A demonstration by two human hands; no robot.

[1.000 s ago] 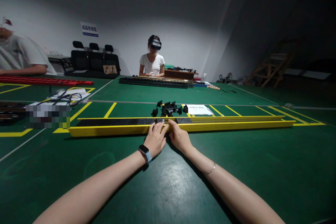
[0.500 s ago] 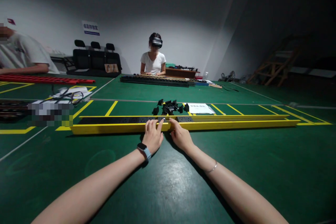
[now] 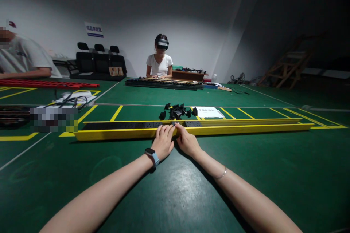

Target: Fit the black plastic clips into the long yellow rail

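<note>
A long yellow channel [image 3: 246,129] lies across the table before me, with black socket modules [image 3: 133,125] in a row inside its left and middle part. My left hand [image 3: 163,141] reaches over the near wall, fingers stretched out, tips on the modules around the middle. Close beside it, my right hand [image 3: 188,140] has its index finger over the wall's top and the other fingers curled against the outside, closed on the channel. Both hands' fingertips nearly meet. What lies right under them is hidden. Just to their right another black socket module [image 3: 193,123] shows.
Behind the channel lies a pile of small black parts [image 3: 177,111], with a white paper sign [image 3: 209,112] to its right. Cables and papers [image 3: 73,98] lie at the left. Across the green table sits a person [image 3: 160,62] with long dark strips; another person sits far left.
My left hand has slid slightly right, its fingers drawn closer together and nearer the right hand. The right hand has barely moved. The channel stays about where it was.
</note>
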